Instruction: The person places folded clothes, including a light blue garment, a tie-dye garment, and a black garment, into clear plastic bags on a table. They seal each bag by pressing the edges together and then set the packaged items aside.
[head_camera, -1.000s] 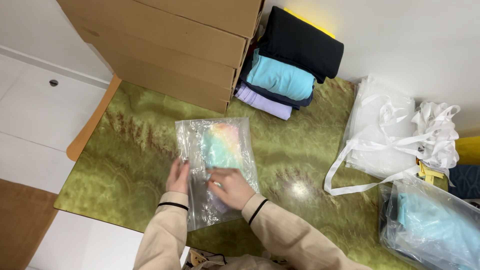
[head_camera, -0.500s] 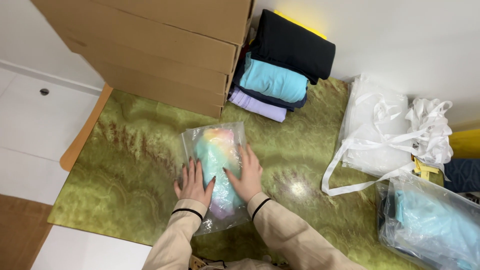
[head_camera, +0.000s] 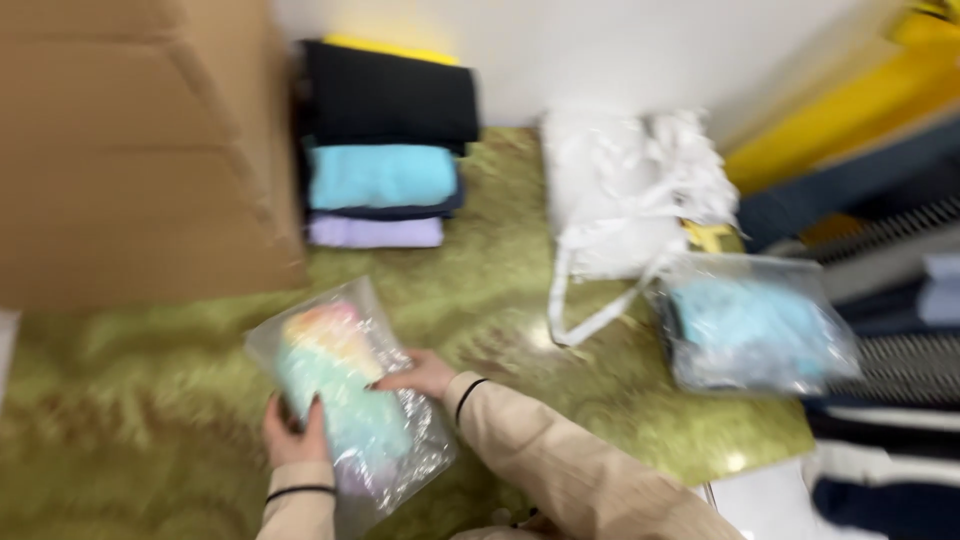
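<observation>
At the bottom centre of the frame, the left hand grips the lower left edge of a clear plastic bag holding a folded pastel rainbow garment, fingers curled around its side. The right hand lies on the bag's right edge, fingers pressed against the plastic, a black band at the wrist. The bag sits tilted on the green marbled tabletop. To the right, near the table's edge, lies a second clear bag with light blue fabric. Beyond it, at upper centre, rests a white cloth bag with loose straps. At the far side, a stack of folded clothes, black, turquoise and lilac, stands beside a large cardboard box filling the upper left.
</observation>
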